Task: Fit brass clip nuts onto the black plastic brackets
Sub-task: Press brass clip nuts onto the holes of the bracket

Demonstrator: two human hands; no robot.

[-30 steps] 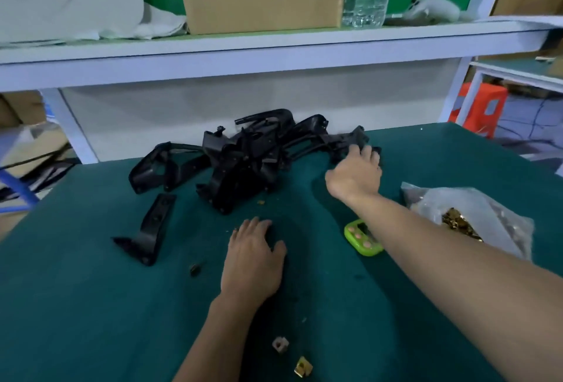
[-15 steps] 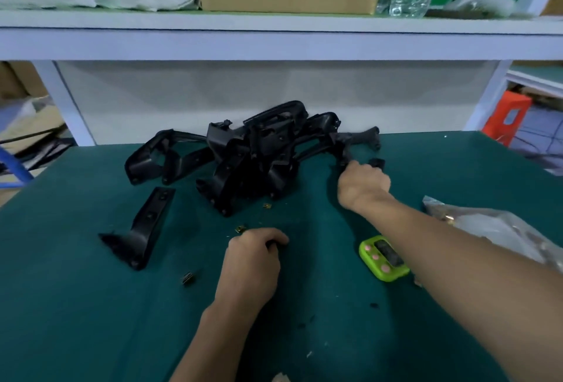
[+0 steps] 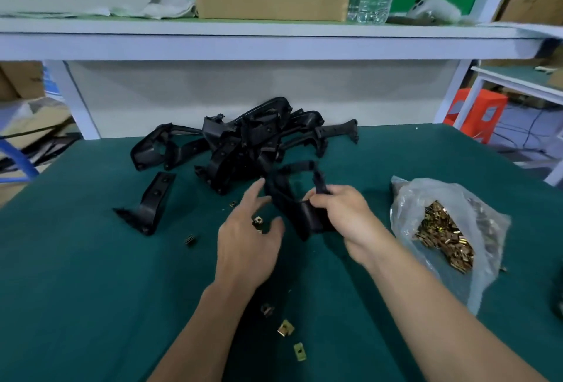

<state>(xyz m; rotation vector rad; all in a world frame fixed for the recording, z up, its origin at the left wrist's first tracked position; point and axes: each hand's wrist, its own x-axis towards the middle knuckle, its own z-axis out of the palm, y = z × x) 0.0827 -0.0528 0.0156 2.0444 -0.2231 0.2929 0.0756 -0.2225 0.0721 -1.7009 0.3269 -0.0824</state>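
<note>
Right hand [image 3: 344,214] is out ahead of me, forearm running in from the lower right, fingers and thumb curled round one black plastic bracket [image 3: 292,208] and holding it up just off the green mat [image 3: 76,290]. Left hand [image 3: 249,238] comes in beside it, palm down, fingers spread loose, forefinger reaching to the bracket's near edge. One brass clip nut [image 3: 258,220] shows in the gap between that thumb and forefinger; I can't tell whether it sits against my fingers or on the mat below. Just beyond the hands lies the tangled pile of brackets [image 3: 249,144], with a lone bracket [image 3: 152,201] lying apart to its left. To my right, the clear bag of clip nuts [image 3: 441,229] lies open. Loose clip nuts [image 3: 286,328] are scattered on the mat under my left forearm.
</note>
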